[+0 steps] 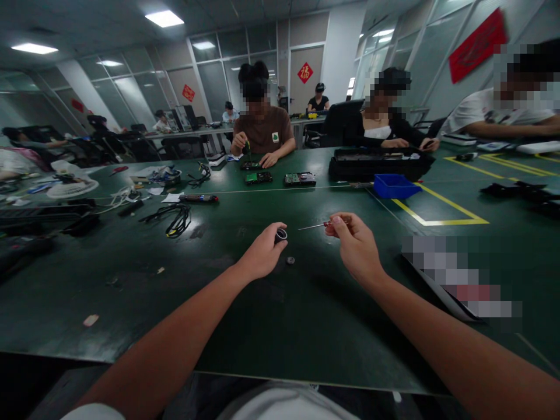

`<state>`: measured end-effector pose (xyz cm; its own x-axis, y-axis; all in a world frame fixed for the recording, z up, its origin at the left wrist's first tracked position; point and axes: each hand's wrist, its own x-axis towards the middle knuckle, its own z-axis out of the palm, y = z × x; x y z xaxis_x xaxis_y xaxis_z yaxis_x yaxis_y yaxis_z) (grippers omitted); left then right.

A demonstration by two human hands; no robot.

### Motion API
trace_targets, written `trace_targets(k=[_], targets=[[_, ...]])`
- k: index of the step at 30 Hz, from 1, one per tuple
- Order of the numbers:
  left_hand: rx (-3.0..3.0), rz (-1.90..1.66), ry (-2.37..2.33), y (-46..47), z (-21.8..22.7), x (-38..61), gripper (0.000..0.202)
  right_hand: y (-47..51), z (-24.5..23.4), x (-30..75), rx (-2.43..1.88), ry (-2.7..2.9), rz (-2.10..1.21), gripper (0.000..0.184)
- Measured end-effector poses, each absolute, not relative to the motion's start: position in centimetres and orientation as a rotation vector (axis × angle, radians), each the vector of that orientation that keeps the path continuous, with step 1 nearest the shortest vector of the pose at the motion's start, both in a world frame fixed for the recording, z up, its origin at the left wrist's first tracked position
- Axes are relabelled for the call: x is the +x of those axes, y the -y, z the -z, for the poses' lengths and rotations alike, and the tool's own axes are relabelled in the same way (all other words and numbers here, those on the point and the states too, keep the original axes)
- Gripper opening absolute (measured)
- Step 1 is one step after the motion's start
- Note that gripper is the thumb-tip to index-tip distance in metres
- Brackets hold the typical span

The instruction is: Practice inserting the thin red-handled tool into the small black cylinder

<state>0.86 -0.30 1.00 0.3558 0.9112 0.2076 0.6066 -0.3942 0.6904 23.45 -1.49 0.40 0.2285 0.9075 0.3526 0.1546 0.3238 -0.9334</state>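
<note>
My left hand (261,252) is wrapped round a small dark cylindrical part (280,235), its round open end with a pale rim facing right. The rest of that part is hidden by my fingers. In my right hand (355,242) a screwdriver (312,226) with a reddish handle is pinched, its thin metal shaft pointing left toward the cylinder. The tip stays a short way off the rim, not touching. On the green table (262,326) just below, between both hands, lies a small round dark piece (290,261).
Coiled black cable (177,221) and a dark pen-like tool (199,199) lie to the left. Circuit boards (258,178) sit ahead, near a co-worker (265,131) across the table. A blue bin (396,185) stands right, and a sheet-like item (455,280) lies beside my right forearm.
</note>
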Motion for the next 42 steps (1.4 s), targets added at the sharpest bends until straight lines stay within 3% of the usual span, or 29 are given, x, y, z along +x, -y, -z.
trace_targets(k=[10, 17, 21, 30, 35, 42], targets=[[2.324, -0.614, -1.280, 0.5, -1.9, 0.6, 0.024, 1.8, -0.8, 23.4, -1.166, 1.277, -0.655, 0.027], [2.606, -0.230, -1.238, 0.7, -0.7, 0.8, 0.039, 1.8, -0.8, 23.4, -1.159, 1.282, -0.651, 0.026], [2.662, -0.162, -1.205, 0.3, -0.1, 1.0, 0.031, 1.9, -0.9, 23.4, -1.162, 1.277, -0.659, 0.025], [2.120, -0.675, -1.227, -0.6, -1.9, -0.4, 0.027, 2.0, -1.4, 23.4, -1.183, 1.274, -0.661, 0.026], [1.456, -1.014, -1.242, -2.3, -2.9, -3.4, 0.029, 1.9, -1.2, 23.4, -1.176, 1.258, -0.672, 0.027], [0.892, -1.409, -1.346, -2.8, -4.6, -12.3, 0.011, 1.7, -1.1, 23.4, -1.183, 1.252, -0.672, 0.027]])
